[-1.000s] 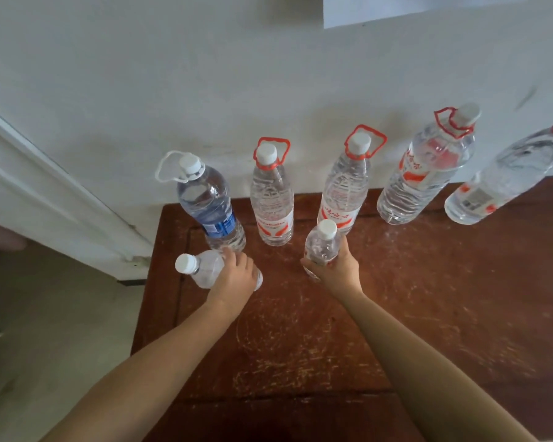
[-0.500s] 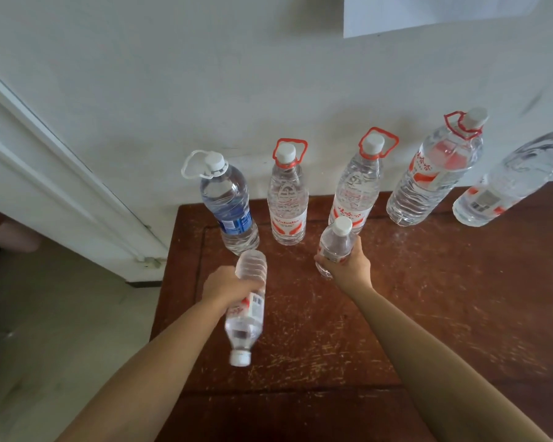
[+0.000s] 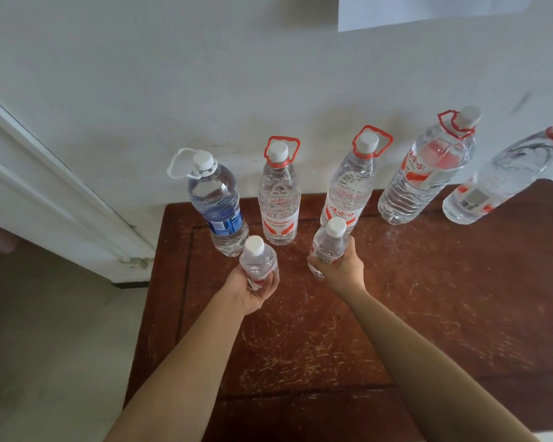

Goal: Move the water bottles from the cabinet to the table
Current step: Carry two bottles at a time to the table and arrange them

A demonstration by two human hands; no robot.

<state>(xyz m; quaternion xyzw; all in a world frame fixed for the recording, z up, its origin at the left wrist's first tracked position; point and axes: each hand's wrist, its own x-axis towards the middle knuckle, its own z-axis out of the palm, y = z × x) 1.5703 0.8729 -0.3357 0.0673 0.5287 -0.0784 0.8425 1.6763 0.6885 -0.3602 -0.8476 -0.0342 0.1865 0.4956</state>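
Scratched table (image 3: 428, 298) bears clear, white-capped water bottles (image 3: 280, 199).

My left hand (image 3: 253, 291) grips small bottle (image 3: 258, 264): thin clear plastic, ribbed, glossy; cap white plastic, matt. My right hand (image 3: 342, 272) grips second small bottle (image 3: 328, 247): same clear glossy plastic, white cap, shiny label film. Under them table (image 3: 428, 298): dark red-brown wood, dull, worn, pale scratches all over. Behind, blue-label bottle (image 3: 219, 205): clear glossy plastic, white plastic carry loop. Beside it red-label bottle (image 3: 280, 199): clear ribbed plastic, red plastic loop; three further right alike. Behind those, wall (image 3: 173, 74): white paint, matt, scuffed.
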